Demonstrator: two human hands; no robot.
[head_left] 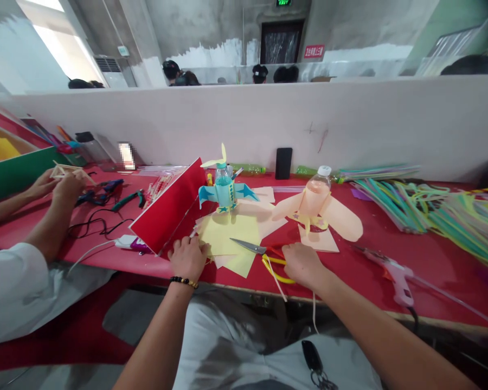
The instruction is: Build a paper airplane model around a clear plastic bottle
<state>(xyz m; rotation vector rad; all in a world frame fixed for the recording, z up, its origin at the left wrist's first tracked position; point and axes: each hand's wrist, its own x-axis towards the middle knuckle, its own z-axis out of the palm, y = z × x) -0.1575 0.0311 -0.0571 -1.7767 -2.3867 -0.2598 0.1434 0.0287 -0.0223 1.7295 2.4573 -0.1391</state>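
Note:
My left hand (188, 255) is curled, its fingers pressed on the edge of the yellow paper sheets (228, 238) on the red table (390, 244). My right hand (303, 264) is closed by the yellow handles of a pair of scissors (264, 254) whose blades lie over the paper; a thin white strip hangs below this hand. Behind the paper stand a blue bottle aeroplane (224, 190) with a yellow propeller and a peach-winged bottle craft (319, 206).
A red card box (168, 208) leans at the left. A glue gun (396, 276) lies at the right, near bundles of coloured straws (439, 206). A co-worker's hands (59, 184) hold wooden sticks at the far left, beside pliers and cables. A dark phone (283, 162) leans on the partition.

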